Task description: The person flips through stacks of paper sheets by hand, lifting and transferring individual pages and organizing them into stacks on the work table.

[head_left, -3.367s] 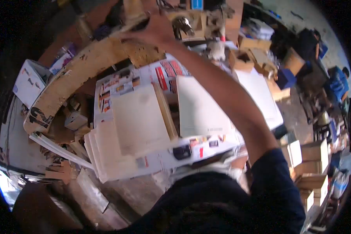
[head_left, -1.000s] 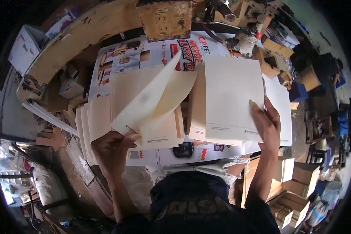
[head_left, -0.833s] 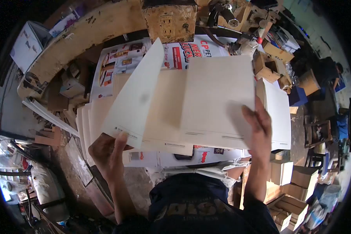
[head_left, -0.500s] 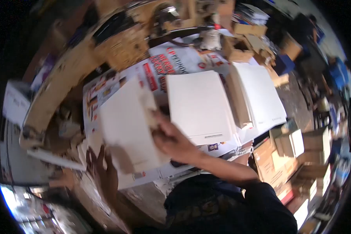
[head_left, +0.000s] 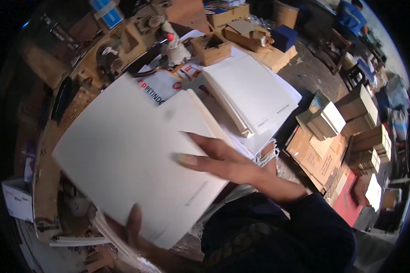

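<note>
A large white paper sheet [head_left: 118,150], with small print near its lower right edge, is tilted in front of me. My left hand [head_left: 134,230] grips its lower left edge, thumb on top and fingers underneath. Whether it is one sheet or several folded together, I cannot tell. Over its right part my right hand [head_left: 223,159] is spread, thumb and fingers apart; contact with the paper is unclear. Behind it shows a white paper stack [head_left: 187,109], partly covered. Another white paper stack [head_left: 255,91] lies to the right on the table.
A printed poster [head_left: 161,88] covers the tabletop. At the back stand a white container with a red top [head_left: 175,50] and a wooden box [head_left: 211,48]. Several paper blocks [head_left: 325,119] sit on cardboard at right. A person in blue [head_left: 352,18] is far off.
The view has swung right. The white sheet has come closer and now overlaps the middle stack. My right hand has shifted from the sheet's right edge to over its face, with fingers spread.
</note>
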The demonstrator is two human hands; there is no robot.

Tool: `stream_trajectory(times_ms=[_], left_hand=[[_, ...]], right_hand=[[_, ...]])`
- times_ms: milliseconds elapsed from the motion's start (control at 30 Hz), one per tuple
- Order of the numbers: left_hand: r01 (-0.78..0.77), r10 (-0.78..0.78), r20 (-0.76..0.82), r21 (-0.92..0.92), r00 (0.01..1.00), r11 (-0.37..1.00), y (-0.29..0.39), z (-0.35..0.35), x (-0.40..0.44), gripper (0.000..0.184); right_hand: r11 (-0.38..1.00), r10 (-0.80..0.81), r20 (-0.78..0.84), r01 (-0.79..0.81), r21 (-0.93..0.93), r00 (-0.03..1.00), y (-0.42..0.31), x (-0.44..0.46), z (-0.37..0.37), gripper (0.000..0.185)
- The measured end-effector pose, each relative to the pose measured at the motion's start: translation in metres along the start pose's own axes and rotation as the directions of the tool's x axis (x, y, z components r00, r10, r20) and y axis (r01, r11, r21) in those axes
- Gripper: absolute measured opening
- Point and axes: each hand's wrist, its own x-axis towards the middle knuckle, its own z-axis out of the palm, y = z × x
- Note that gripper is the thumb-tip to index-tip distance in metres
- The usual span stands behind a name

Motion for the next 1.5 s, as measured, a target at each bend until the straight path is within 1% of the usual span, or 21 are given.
stream_trajectory(times_ms=[67, 133, 167, 200, 233, 300, 333, 433, 500, 533, 567, 633, 733, 800, 933, 1033, 1100, 1133, 1367, 1467, 1500], left_hand=[[-0.048, 0.059, 0.101, -0.102, 0.993, 0.994, -0.014, 0.036, 0.005, 0.048], [0.032, 0.119, 0.285, -0.474, 0.951, 0.88, -0.006, 0.09, 0.018, 0.033], [0.366, -0.037, 0.438, -0.7, 0.898, 0.613, 0.027, 0.132, 0.025, 0.025], [0.285, 0.0, 0.458, -0.554, 0.889, 0.783, 0.036, 0.163, 0.025, 0.027], [0.172, 0.038, 0.48, -0.386, 0.877, 0.907, 0.045, 0.189, 0.024, 0.033], [0.061, 0.157, 0.675, -0.288, 0.721, 0.956, 0.041, 0.244, 0.01, 0.033], [-0.105, 0.264, 0.69, -0.264, 0.674, 0.959, 0.038, 0.273, 0.002, 0.034], [-0.533, 0.516, 0.623, -0.182, 0.588, 0.827, 0.036, 0.33, -0.032, 0.043], [-0.583, 0.506, 0.629, -0.102, 0.59, 0.806, 0.027, 0.344, -0.041, 0.046], [-0.537, 0.482, 0.659, -0.138, 0.577, 0.832, 0.024, 0.348, -0.038, 0.046], [-0.491, 0.461, 0.69, -0.174, 0.557, 0.854, 0.022, 0.352, -0.033, 0.045], [-0.303, 0.331, 0.788, -0.192, 0.52, 0.933, 0.038, 0.338, -0.02, 0.033], [-0.261, 0.288, 0.818, -0.176, 0.498, 0.949, 0.03, 0.336, -0.012, 0.024], [0.183, 0.034, 0.828, -0.163, 0.559, 0.97, 0.03, 0.325, -0.01, 0.019], [0.423, -0.027, 0.838, -0.246, 0.545, 0.872, 0.039, 0.307, -0.01, 0.029], [0.486, -0.021, 0.823, -0.314, 0.567, 0.816, 0.042, 0.298, -0.013, 0.03], [0.539, -0.03, 0.822, -0.345, 0.568, 0.768, 0.04, 0.296, -0.015, 0.029], [0.592, -0.039, 0.825, -0.371, 0.563, 0.716, 0.039, 0.295, -0.015, 0.029], [0.599, -0.085, 0.818, -0.342, 0.57, 0.724, 0.051, 0.272, -0.013, 0.026], [0.482, 0.069, 0.816, -0.404, 0.574, 0.778, 0.036, 0.27, -0.017, 0.024], [0.431, 0.134, 0.83, -0.411, 0.541, 0.803, 0.043, 0.256, -0.015, 0.027]], right_hand=[[0.986, -0.065, -0.093, 0.079, 0.149, 0.994, 0.001, -0.017, -0.027, 0.04], [0.999, -0.029, -0.452, 0.006, -0.051, 0.891, -0.015, -0.049, -0.066, 0.027], [0.962, -0.226, -0.576, 0.087, -0.258, 0.786, -0.027, -0.059, -0.084, 0.026], [0.881, -0.408, -0.662, 0.08, -0.467, 0.629, -0.039, -0.069, -0.101, 0.026], [0.878, -0.457, -0.696, 0.157, -0.452, 0.553, -0.058, -0.078, -0.113, 0.029], [0.861, -0.507, -0.765, 0.271, -0.431, 0.397, -0.07, -0.102, -0.163, 0.037], [0.86, -0.507, -0.727, 0.219, -0.46, 0.463, -0.084, -0.113, -0.173, 0.039], [0.85, -0.515, -0.746, 0.141, -0.507, 0.423, -0.097, -0.134, -0.199, 0.038], [0.848, -0.51, -0.731, 0.124, -0.515, 0.453, -0.098, -0.148, -0.215, 0.038], [0.852, -0.495, -0.724, 0.106, -0.512, 0.481, -0.095, -0.155, -0.223, 0.037], [0.849, -0.519, -0.753, 0.137, -0.511, 0.404, -0.09, -0.157, -0.231, 0.034], [0.856, -0.482, -0.739, 0.075, -0.511, 0.471, -0.093, -0.16, -0.232, 0.031], [0.882, -0.452, -0.77, 0.096, -0.462, 0.45, -0.088, -0.156, -0.249, 0.032], [0.877, -0.453, -0.771, 0.072, -0.474, 0.447, -0.087, -0.149, -0.257, 0.033], [0.889, -0.434, -0.771, 0.085, -0.449, 0.466, -0.097, -0.142, -0.263, 0.04], [0.894, -0.335, -0.759, -0.065, -0.443, 0.558, -0.101, -0.135, -0.267, 0.044], [0.807, -0.459, -0.79, -0.182, -0.562, 0.407, -0.097, -0.13, -0.271, 0.047], [0.835, -0.488, -0.739, 0.001, -0.55, 0.465, -0.102, -0.131, -0.273, 0.051], [0.805, -0.463, -0.673, -0.043, -0.591, 0.577, -0.104, -0.143, -0.307, 0.053], [0.727, -0.296, -0.755, -0.374, -0.576, 0.585, -0.079, -0.092, -0.235, 0.057], [0.785, -0.203, -0.75, -0.353, -0.509, 0.629, -0.058, -0.085, -0.241, 0.058]])
